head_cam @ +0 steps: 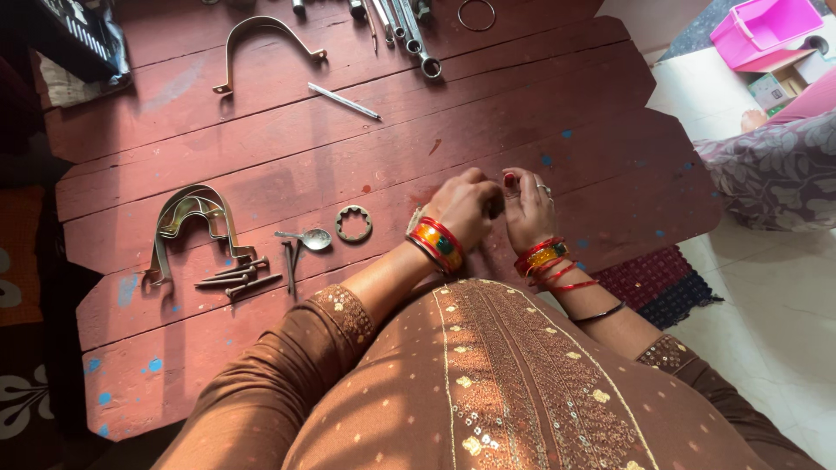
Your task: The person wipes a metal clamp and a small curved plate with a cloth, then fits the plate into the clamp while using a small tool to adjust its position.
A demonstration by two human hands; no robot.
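Note:
My left hand [466, 209] and my right hand [529, 207] meet over the middle of a worn red wooden table [540, 104], fingers curled and fingertips pressed together. Whatever lies between the fingers is hidden. Both wrists carry red and gold bangles, and the right hand wears a ring. Nearest on the left lie a toothed metal ring [353, 224] and a small metal spoon [309, 238]. Further left are several long nails [239, 278] and a stack of curved metal saddle clamps [196, 222].
At the far side of the table lie a single saddle clamp [261, 43], a thin metal pin [344, 100], several spanners [409, 30] and a wire ring [476, 13]. A pink box [766, 26] and another person's patterned clothing [775, 165] are at the right. A woven mat [662, 283] lies on the floor.

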